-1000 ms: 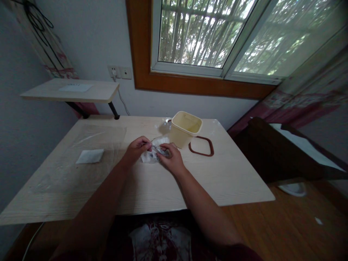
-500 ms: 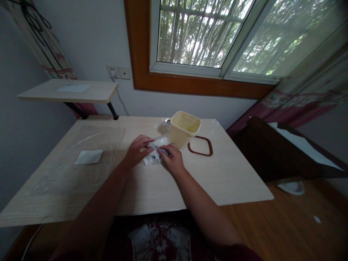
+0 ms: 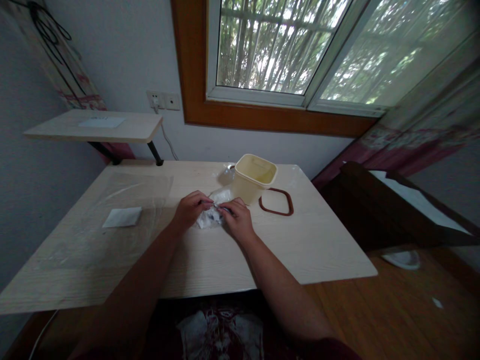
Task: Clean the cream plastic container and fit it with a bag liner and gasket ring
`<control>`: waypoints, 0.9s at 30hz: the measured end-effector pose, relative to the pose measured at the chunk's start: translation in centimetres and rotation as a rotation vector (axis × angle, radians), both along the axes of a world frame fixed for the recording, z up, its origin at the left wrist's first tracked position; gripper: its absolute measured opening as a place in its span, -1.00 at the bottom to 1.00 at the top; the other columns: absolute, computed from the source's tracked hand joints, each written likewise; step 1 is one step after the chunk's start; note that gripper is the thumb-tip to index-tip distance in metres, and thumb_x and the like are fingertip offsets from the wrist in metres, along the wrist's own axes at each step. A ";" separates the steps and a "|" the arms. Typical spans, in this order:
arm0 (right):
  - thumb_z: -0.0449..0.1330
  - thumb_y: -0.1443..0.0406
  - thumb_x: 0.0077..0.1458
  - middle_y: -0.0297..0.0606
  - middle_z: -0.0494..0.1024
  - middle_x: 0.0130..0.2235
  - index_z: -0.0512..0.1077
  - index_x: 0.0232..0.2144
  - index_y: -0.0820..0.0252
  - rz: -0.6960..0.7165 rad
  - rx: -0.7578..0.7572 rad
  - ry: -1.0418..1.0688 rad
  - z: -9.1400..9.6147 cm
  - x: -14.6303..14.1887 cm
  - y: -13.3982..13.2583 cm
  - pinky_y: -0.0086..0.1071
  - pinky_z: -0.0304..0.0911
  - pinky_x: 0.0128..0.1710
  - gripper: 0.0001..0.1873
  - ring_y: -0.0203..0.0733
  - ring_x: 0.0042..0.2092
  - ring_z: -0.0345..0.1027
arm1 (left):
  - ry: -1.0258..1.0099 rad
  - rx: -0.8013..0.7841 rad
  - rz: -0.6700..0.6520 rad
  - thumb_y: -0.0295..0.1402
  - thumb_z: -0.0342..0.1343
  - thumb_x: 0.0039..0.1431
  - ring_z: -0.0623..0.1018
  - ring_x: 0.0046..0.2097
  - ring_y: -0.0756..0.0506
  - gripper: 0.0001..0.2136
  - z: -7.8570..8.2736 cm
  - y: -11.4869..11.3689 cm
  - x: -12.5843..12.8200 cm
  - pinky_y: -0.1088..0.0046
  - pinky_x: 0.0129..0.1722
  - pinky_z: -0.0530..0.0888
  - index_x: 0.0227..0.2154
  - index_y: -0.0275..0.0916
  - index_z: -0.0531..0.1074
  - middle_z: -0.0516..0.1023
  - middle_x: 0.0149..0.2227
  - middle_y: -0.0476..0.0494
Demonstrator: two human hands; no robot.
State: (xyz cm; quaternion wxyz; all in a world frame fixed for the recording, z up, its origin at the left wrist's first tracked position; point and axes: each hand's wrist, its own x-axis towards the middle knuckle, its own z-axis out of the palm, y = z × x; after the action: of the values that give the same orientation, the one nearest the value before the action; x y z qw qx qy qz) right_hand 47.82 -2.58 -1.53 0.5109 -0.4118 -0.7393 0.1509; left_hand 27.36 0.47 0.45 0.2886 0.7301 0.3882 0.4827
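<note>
Both of my hands meet over a small clear plastic bag (image 3: 210,216) with something dark inside, in the middle of the pale wooden table (image 3: 300,240). My left hand (image 3: 191,210) pinches the bag's left side with closed fingers. My right hand (image 3: 237,220) pinches its right side, fingers also closed. Just behind them stands a cream plastic container (image 3: 254,177), open at the top, with a dark red ring-shaped seal (image 3: 276,202) lying flat to its right.
A white folded sheet (image 3: 122,217) lies on a clear plastic film (image 3: 123,192) at the table's left. A crumpled clear bag (image 3: 225,175) sits behind the container. A small side shelf (image 3: 93,127) juts out at the back left, and dark furniture (image 3: 375,210) stands to the right.
My hands have drawn a little closer together on the bag, crumpling it slightly. Nothing else on the table has moved.
</note>
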 end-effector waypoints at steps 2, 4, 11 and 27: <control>0.29 0.21 0.24 -0.28 0.66 -0.32 0.62 -0.23 0.01 0.005 0.008 -0.001 0.0 0.0 0.0 -0.16 0.34 -0.16 -0.89 -0.07 -0.23 0.42 | -0.013 -0.010 0.011 -0.39 0.27 0.10 0.55 -0.31 -0.07 -0.95 0.0 0.0 0.1 0.42 -0.26 0.43 -0.39 -0.16 0.63 0.59 -0.39 -0.07; 0.29 0.22 0.24 -0.28 0.66 -0.32 0.62 -0.22 0.02 0.006 0.017 0.004 0.0 0.0 0.0 -0.16 0.34 -0.16 -0.89 -0.07 -0.23 0.41 | -0.019 -0.024 0.024 -0.39 0.26 0.10 0.55 -0.31 -0.07 -0.95 0.0 0.0 0.1 0.42 -0.27 0.43 -0.40 -0.17 0.62 0.59 -0.39 -0.07; 0.29 0.22 0.23 -0.27 0.63 -0.34 0.62 -0.25 0.02 -0.019 0.000 0.019 0.1 0.1 0.1 -0.16 0.36 -0.17 -0.91 -0.07 -0.23 0.41 | -0.014 -0.053 0.064 -0.41 0.21 0.11 0.54 -0.32 -0.06 -0.93 0.2 -0.1 -0.1 0.42 -0.26 0.43 -0.40 -0.18 0.60 0.58 -0.38 -0.05; 0.23 0.28 0.23 -0.22 0.64 -0.14 0.53 0.03 0.00 -0.056 0.001 0.101 0.5 0.5 -0.3 -0.10 0.34 -0.02 -0.68 -0.02 -0.07 0.41 | -0.331 -0.250 0.177 -0.19 0.25 0.14 0.56 -0.36 -0.04 -0.78 -1.3 1.3 -0.6 0.45 -0.28 0.49 -0.27 -0.24 0.56 0.58 -0.42 -0.04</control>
State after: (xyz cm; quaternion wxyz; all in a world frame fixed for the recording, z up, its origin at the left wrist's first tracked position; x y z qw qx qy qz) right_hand 48.32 -2.91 -1.01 0.5516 -0.4241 -0.7010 0.1567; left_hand 26.76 1.78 -0.86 0.3931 0.5627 0.4550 0.5673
